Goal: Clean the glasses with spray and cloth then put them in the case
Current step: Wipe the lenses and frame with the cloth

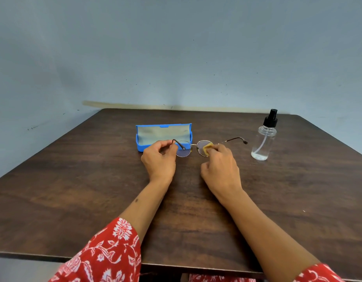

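2 hands busy: left hand (158, 157) pinching glasses (193, 148) by temple, right hand (218, 161) gripping cloth (207, 148), wiping lens. Waiting open at 11 o'clock: case (163, 136). Standing at 2 o'clock: spray bottle (264, 137). Remaining: casing.

On the table (94, 200), the open case (163, 136) lies at the back, left of centre. The glasses (193, 148) sit just before it, between the left hand (158, 159) and right hand (218, 165), with a cloth (207, 147) on the right lens. The bottle (263, 137) stands upright, off to the right.
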